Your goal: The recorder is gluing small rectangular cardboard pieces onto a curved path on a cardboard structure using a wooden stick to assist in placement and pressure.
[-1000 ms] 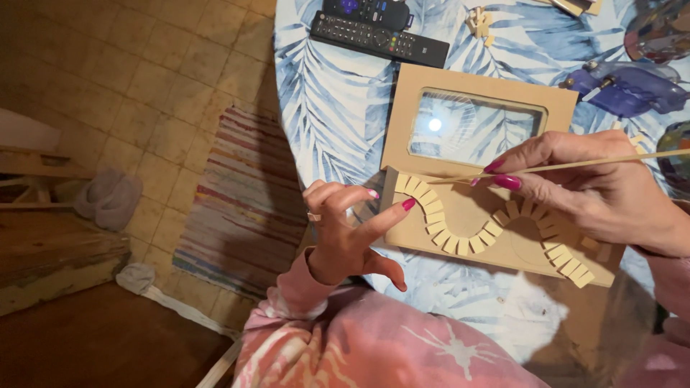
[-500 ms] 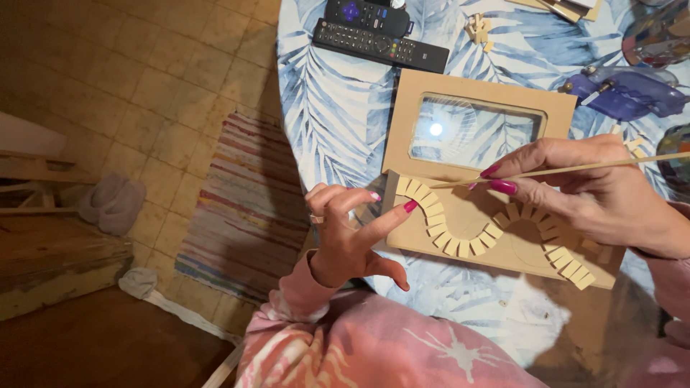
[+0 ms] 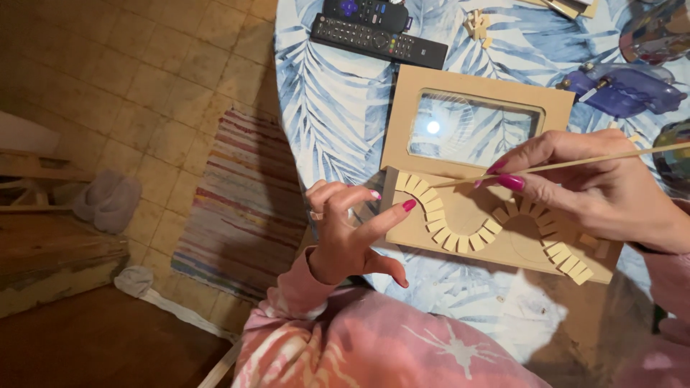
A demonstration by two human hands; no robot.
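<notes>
**Stick tip settles at the top of the tile curve while the left forefinger pins the board's edge**

Nearest the camera, the left hand [image 3: 348, 233] has barely moved over the last second: its forefinger reaches out so that the tip rests at the near left edge of the wooden board [image 3: 474, 215], the other fingers curled in loosely, holding nothing. The right hand [image 3: 596, 183] has a closed pinch grip on a thin wooden stick [image 3: 575, 164], thumb and forefinger clamped on the shaft. The one real change is small: the stick's point now lies at the upper left end of the wavy row of small wooden tiles [image 3: 460, 223], touching or just above it, and the whole view has slid a little. Judging from that, the work is a fine nudging or pressing of tiles along the curve, with the left finger steadying the board.

The board lies on the table [image 3: 338, 108], which wears a blue leaf-print cloth, and its far half has a clear rectangular window [image 3: 474, 129] that catches a spot of light. The right hand covers part of the tile row on its side, so the fit there cannot be judged.

Farther off lie two dark remote controls [image 3: 377, 39], a small wooden piece [image 3: 476, 25] and a blue tool [image 3: 622, 90], all well apart from the board. Nothing crowds the stick's path.
</notes>
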